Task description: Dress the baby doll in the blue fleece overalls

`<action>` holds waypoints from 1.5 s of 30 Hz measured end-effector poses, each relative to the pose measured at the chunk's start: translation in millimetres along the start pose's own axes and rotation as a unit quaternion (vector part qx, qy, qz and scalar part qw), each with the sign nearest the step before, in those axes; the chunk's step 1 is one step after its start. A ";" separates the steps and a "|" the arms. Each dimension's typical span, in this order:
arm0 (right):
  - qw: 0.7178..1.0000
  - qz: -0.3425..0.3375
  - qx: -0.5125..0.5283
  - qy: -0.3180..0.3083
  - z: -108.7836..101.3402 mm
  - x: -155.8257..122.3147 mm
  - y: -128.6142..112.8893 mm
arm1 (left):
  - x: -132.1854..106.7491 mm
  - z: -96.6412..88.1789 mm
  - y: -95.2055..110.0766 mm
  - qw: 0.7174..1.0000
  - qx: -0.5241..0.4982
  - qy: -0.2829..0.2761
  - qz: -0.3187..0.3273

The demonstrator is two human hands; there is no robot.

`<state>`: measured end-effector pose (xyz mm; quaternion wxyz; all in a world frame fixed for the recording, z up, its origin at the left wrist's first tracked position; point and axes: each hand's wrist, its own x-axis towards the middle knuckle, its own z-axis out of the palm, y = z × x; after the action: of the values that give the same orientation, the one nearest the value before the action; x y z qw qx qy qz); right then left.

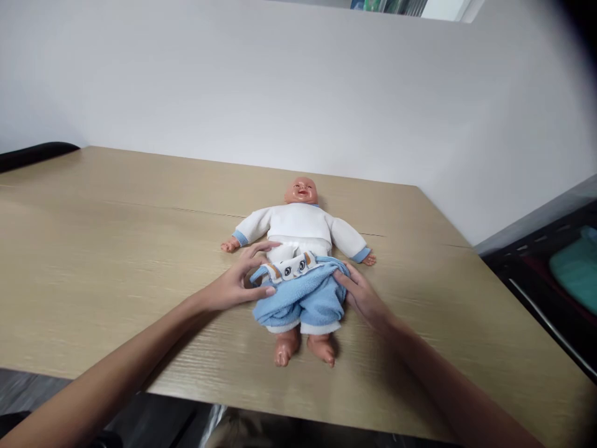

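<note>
A baby doll point(302, 191) lies on its back on the wooden table point(116, 249), head away from me, wearing a white top point(298, 225) and light blue trousers point(310, 302). The trousers' waistband sits bunched at the doll's hips. My left hand point(237, 283) grips the waistband on the doll's left side as I see it, thumb and fingers pinched around the cloth. My right hand point(361, 295) grips the waistband on the other side, fingers curled into the fabric. The doll's bare feet point(305, 348) point toward me.
A white wall point(280, 87) rises behind the table. A black chair back point(32, 154) shows at the far left. To the right, past the table edge, stands a dark container point(550, 267) with something teal point(576, 267) in it.
</note>
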<state>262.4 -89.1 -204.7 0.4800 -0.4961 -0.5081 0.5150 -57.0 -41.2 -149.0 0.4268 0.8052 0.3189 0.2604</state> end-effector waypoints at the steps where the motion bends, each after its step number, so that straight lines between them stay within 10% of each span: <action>1: 0.999 0.031 0.039 -0.012 -0.2 -1.3 -1.0 | -1.3 -0.2 1.3 1.000 -0.002 -0.006 -0.003; 6: 0.980 0.096 0.170 -0.046 3.9 -0.9 -8.9 | -1.1 1.8 1.6 0.998 -0.053 -0.020 -0.018; 16: 0.969 0.143 0.198 0.025 -4.0 8.0 10.3 | 12.4 18.6 -27.5 0.967 -0.175 0.148 -0.112; 21: 0.999 0.031 0.033 -0.025 -12.5 5.9 -3.1 | 9.7 14.2 -21.3 0.973 -0.178 0.090 -0.116; 27: 0.992 -0.036 -0.116 -0.034 -16.7 1.9 -15.1 | 11.9 11.6 -32.3 0.985 -0.070 0.153 -0.028; 36: 0.941 -0.218 -0.258 -0.025 6.4 31.5 -46.1 | 45.9 4.8 -28.9 0.985 -0.004 0.162 0.063; 45: 0.999 -0.016 -0.008 -0.048 -16.2 80.6 -12.4 | 69.4 2.2 -41.7 0.972 -0.145 0.181 -0.044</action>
<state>274.7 -7.5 -194.1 0.4595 -0.4664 -0.5424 0.5264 -21.7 26.8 -175.5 0.4850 0.6597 0.3845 0.4264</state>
